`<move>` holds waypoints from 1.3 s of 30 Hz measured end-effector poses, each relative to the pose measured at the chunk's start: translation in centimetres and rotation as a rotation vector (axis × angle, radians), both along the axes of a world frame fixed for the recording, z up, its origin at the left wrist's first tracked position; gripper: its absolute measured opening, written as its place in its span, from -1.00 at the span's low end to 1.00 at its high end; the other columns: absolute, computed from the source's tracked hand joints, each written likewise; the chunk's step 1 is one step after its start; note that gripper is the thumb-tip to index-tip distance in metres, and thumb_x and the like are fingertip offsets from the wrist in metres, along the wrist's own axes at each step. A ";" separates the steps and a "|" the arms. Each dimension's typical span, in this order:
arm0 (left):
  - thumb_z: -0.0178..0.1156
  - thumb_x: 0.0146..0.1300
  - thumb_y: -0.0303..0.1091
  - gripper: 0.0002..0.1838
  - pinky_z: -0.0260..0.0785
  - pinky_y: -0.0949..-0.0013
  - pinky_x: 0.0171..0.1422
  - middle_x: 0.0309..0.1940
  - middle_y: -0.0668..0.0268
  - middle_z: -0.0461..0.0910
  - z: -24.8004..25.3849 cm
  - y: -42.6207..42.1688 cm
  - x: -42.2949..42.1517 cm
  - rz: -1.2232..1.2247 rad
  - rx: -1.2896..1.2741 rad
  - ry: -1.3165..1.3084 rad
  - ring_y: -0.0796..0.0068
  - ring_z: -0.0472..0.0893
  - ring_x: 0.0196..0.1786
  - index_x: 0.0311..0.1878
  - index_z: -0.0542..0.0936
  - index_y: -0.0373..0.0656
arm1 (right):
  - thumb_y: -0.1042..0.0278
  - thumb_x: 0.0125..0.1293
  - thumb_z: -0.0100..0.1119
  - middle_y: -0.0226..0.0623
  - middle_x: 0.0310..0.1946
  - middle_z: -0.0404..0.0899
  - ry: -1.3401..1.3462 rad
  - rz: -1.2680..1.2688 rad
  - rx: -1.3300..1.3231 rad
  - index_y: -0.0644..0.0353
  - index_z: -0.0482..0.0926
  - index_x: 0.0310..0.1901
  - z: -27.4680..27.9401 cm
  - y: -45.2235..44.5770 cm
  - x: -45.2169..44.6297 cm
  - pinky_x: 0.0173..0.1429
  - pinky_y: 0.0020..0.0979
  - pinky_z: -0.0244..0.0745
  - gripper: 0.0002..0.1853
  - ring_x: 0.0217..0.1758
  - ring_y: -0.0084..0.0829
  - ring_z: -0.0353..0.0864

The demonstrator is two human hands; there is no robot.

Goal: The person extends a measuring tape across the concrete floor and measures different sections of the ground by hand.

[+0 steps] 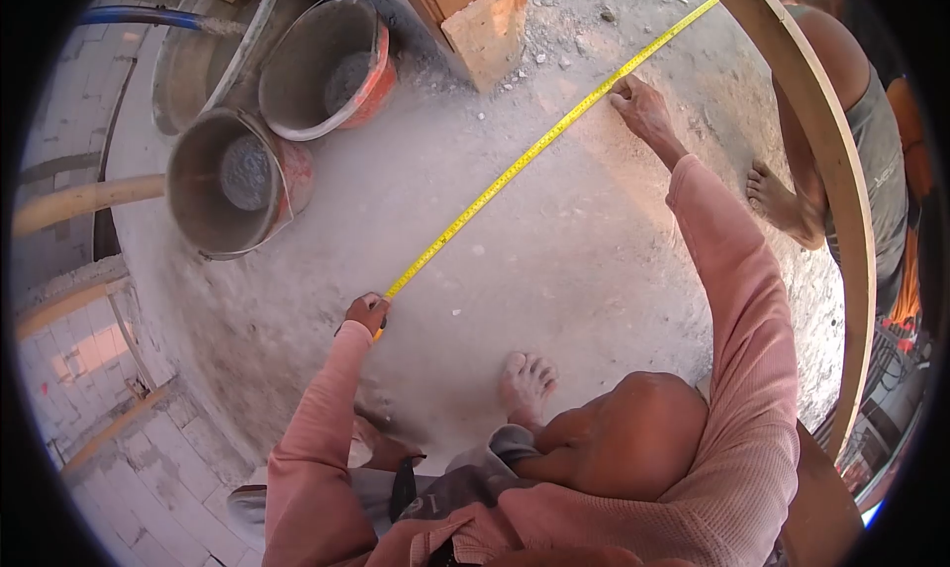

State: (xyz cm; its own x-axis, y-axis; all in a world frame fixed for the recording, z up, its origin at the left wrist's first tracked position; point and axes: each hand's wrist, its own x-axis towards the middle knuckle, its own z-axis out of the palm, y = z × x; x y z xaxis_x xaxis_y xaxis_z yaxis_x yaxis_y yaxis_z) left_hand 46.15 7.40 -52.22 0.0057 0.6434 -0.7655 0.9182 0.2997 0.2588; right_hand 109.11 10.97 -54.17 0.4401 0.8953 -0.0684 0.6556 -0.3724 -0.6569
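A yellow tape measure (503, 179) runs in a straight diagonal over the dusty floor, from lower left to upper right. Its case lies mostly hidden in my left hand (367, 313), which is closed around it; a bit of yellow-orange and black shows below the fingers. My right hand (643, 112) pinches the blade's lower edge farther up, arm stretched out. Past that hand the blade goes on to the top right, where a wooden plank (811, 82) hides its end. My bare foot (527, 387) rests on the floor below the tape.
Two mortar-stained buckets (295, 176) (379, 82) stand at the upper left. A wooden post (485, 35) rises at the top, with gravel around its base. Another person's bare foot (782, 203) is at the right, behind the curved-looking plank. Pale block walling (163, 468) lines the left.
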 end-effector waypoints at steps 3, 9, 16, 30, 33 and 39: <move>0.24 0.27 -0.07 -0.67 0.38 0.34 -0.23 -0.57 0.33 0.57 -0.6 0.7 -0.7 -0.031 -0.042 -0.049 0.49 0.52 -0.43 -0.37 0.68 -0.17 | 0.26 0.24 0.19 -0.02 -0.27 0.65 -0.032 0.049 -0.053 0.25 0.57 -0.18 0.2 -1.4 0.3 0.00 -0.11 0.49 -0.76 -0.14 -0.07 0.65; 0.25 0.24 -0.13 -0.70 0.36 0.35 -0.29 -0.58 0.34 0.57 -2.3 1.8 -1.7 0.042 -0.169 -0.140 0.50 0.50 -0.48 -0.41 0.69 -0.19 | 0.32 0.24 0.15 0.01 -0.30 0.64 -0.042 0.093 -0.052 0.24 0.54 -0.20 1.4 -1.2 0.1 -0.01 -0.08 0.48 -0.81 -0.16 0.01 0.63; 0.23 0.23 -0.11 -0.70 0.41 0.30 -0.23 -0.53 0.27 0.61 -1.4 1.7 -0.9 -0.019 -0.119 -0.064 0.41 0.56 -0.42 -0.38 0.69 -0.18 | 0.37 0.24 0.10 0.08 -0.30 0.61 -0.279 0.142 -0.164 0.24 0.52 -0.23 1.8 -2.4 -0.6 -0.01 0.01 0.46 -0.86 -0.12 0.09 0.61; 0.24 0.24 -0.14 -0.71 0.45 0.25 -0.17 -0.49 0.20 0.64 -0.5 1.2 0.2 -0.031 -0.055 -0.030 0.32 0.62 -0.38 -0.35 0.68 -0.21 | 0.40 0.23 0.16 0.02 -0.36 0.60 -0.362 0.192 -0.232 0.23 0.50 -0.30 1.4 -6.8 0.5 -0.10 -0.06 0.47 -0.90 -0.20 0.03 0.62; 0.24 0.24 -0.14 -0.70 0.44 0.26 -0.18 -0.49 0.20 0.65 -0.5 1.2 0.1 -0.022 -0.063 -0.053 0.33 0.62 -0.39 -0.34 0.68 -0.22 | 0.40 0.22 0.16 0.01 -0.36 0.60 -0.339 0.202 -0.255 0.23 0.48 -0.30 1.5 -6.4 0.8 -0.10 -0.06 0.46 -0.90 -0.20 0.03 0.62; 0.24 0.25 -0.13 -0.68 0.43 0.27 -0.20 -0.51 0.23 0.64 0.6 1.4 0.8 -0.047 -0.051 -0.047 0.37 0.60 -0.40 -0.36 0.67 -0.23 | 0.36 0.23 0.07 0.04 -0.25 0.60 -0.309 0.215 -0.348 0.19 0.49 -0.22 2.7 -5.7 0.3 0.06 0.00 0.45 -0.86 -0.04 0.06 0.59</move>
State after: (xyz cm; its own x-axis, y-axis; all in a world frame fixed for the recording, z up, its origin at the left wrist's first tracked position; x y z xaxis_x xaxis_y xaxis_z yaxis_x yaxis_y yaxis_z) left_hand 46.91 8.76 -51.62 0.0714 0.6016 -0.7956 0.9189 0.2706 0.2870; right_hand 109.40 5.23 -51.46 0.2950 0.9153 -0.2742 0.8855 -0.3697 -0.2816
